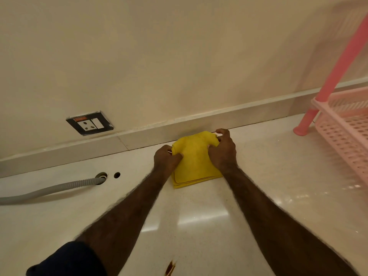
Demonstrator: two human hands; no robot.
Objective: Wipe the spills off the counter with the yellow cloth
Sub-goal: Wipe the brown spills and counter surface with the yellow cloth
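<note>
Head cam: folded yellow microfibre cloth (196, 160) sits on the glossy white stone counter (258, 176), far side, right up by the backsplash. Left hand (166, 159) pinches its left edge, right hand (223, 150) grips the far right corner. Brown spill (170, 267) near edge, well apart. Pink plastic rack (346, 124) far right, grey ribbed hose (49, 189) left.

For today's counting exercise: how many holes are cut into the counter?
2. One has the grey hose running into it; a smaller one sits empty just right of it. The arms may hide others.
</note>
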